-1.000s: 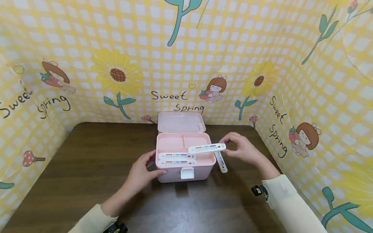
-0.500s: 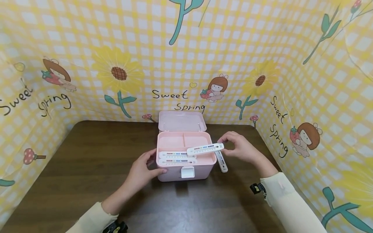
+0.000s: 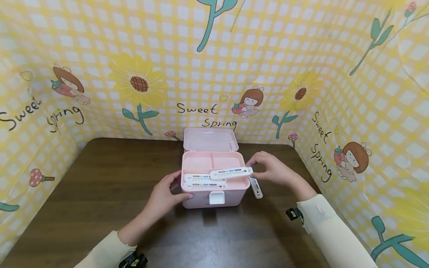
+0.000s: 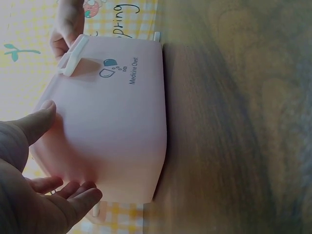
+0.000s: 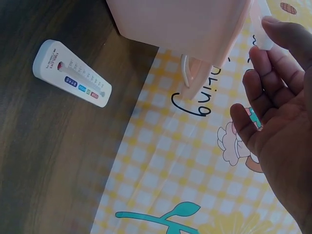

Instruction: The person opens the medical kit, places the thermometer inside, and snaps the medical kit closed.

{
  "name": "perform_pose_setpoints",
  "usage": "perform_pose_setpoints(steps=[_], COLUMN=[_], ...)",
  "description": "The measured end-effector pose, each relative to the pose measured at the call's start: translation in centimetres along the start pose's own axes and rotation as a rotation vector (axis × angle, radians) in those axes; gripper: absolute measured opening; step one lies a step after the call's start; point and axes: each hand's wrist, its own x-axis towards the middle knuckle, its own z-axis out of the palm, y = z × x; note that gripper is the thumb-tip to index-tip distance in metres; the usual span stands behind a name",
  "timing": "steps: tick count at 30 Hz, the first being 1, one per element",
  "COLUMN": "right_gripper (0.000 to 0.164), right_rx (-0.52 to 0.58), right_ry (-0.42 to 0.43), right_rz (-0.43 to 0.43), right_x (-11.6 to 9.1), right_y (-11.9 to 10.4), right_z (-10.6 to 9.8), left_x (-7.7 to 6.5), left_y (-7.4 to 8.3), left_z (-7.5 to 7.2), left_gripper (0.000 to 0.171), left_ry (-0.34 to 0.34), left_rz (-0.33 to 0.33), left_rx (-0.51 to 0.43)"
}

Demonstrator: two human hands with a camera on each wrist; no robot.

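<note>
A pink medicine chest [image 3: 197,201] stands on the table with its lid [image 3: 210,140] raised at the back. My left hand [image 3: 165,191] grips its left front corner, thumb at the front rim and fingers along the side. Between right thumb and fingertips, my right hand [image 3: 273,169] pinches one end of a white thermometer [image 3: 231,172], which lies across above the front compartment. Two more thermometers [image 3: 205,184] lie side by side in that compartment. Another thermometer [image 5: 73,74] lies face up on the table, right of the chest.
Dividers split the chest's pink tray [image 3: 212,160] into compartments, two at the back and a long one in front. A white latch [image 3: 216,197] hangs on its front. Yellow checked cloth [image 3: 201,74] rises behind and beside the brown table [image 3: 100,178].
My right hand has moved a little left, carrying its thermometer farther over the front compartment. My left hand keeps its hold on the chest.
</note>
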Motion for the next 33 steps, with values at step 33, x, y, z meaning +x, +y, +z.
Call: perform_pose_setpoints(steps=[33], right_gripper=[0.022], right_rx=[-0.014], right_ry=[-0.044], right_rz=[-0.018], right_x=[2.6], right_y=[-1.5], right_z=[2.0], left_x=[0.0], left_y=[0.0], left_z=[-0.1], left_gripper=[0.094], left_ry=[-0.01], left_rz=[0.024], left_rx=[-0.007])
